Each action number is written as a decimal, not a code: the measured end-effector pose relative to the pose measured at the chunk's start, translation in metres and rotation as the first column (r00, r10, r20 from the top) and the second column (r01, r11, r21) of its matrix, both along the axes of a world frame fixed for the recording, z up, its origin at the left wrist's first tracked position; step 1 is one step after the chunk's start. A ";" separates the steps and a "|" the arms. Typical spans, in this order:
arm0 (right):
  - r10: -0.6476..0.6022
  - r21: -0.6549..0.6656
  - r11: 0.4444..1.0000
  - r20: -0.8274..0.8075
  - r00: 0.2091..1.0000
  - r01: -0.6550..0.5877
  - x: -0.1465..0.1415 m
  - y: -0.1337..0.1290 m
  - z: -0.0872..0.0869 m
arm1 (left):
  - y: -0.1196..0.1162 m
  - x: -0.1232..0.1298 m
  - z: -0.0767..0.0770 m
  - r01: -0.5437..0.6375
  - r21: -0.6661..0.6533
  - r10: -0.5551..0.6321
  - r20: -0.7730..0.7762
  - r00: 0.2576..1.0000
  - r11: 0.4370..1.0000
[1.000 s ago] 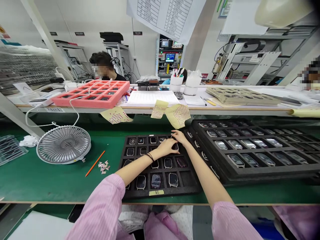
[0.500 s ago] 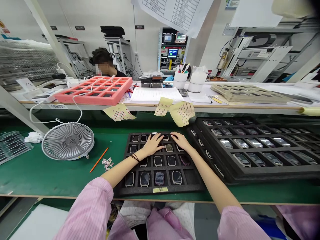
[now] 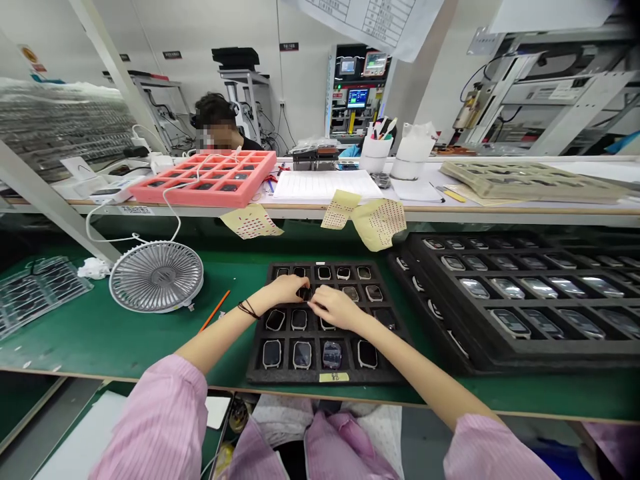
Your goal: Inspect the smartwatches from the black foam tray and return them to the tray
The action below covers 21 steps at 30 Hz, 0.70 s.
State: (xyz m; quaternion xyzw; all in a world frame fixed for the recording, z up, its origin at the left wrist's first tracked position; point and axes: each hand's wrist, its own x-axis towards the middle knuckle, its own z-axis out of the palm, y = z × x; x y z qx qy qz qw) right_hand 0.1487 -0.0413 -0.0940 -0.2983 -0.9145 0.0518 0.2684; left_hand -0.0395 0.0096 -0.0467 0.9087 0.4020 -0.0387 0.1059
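Left hand and right hand curl over the black foam tray — grip cannot be confirmed; dark watch body sits between them, nearer the left.

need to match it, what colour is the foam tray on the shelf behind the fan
Salmon pink, best seen in the head view: the foam tray.

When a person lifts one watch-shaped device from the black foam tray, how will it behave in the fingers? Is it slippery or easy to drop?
The watch-shaped device will probably feel stiff and somewhat slippery, because its dark face looks glossy. Its rounded corners may give the fingers little grip. Lying flat in its pocket of the black foam tray, it seems unlikely to roll or tip.
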 end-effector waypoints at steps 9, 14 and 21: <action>0.149 0.193 0.968 0.086 0.985 -0.163 -0.029 -0.029 -0.021 | -0.002 0.007 -0.003 0.053 0.125 -0.048 -0.045 0.998 0.991; 0.123 0.218 0.967 0.070 0.990 -0.135 -0.027 -0.029 -0.021 | -0.004 -0.011 0.008 0.019 0.184 -0.021 0.011 1.000 0.983; 0.120 0.196 0.972 0.045 0.992 -0.127 -0.027 -0.030 -0.021 | -0.003 -0.054 0.023 -0.072 0.083 0.077 -0.053 0.996 0.994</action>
